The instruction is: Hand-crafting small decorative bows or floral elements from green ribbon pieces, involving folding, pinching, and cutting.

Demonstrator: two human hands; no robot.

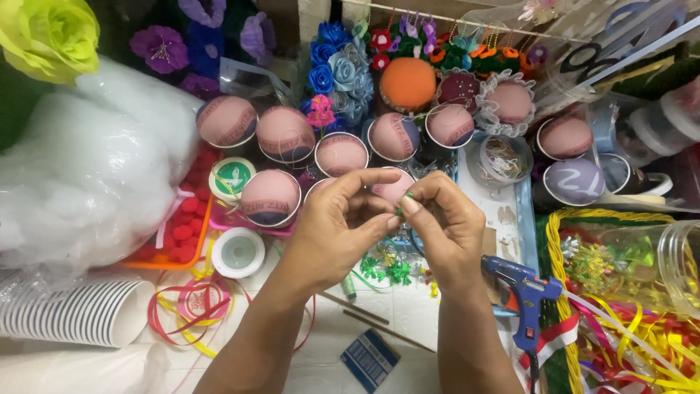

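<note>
My left hand (339, 222) and my right hand (441, 226) meet at the centre of the head view, fingertips pinched together on a tiny green piece (408, 195). The piece is mostly hidden by my fingers, so its shape is unclear. Just behind my hands stand several small cups topped with pink fabric domes (271, 195). Below my fingers, small green ribbon bows (386, 270) lie on the white work surface (408, 306).
A blue glue gun (521, 288) lies right of my right wrist. White stuffing in a plastic bag (87, 175) fills the left. Stacked paper cups (73, 314), ribbon rolls (197, 303), a thread spool (238, 252), a ribbon basket (620, 321) and fabric flowers (339, 73) surround the space.
</note>
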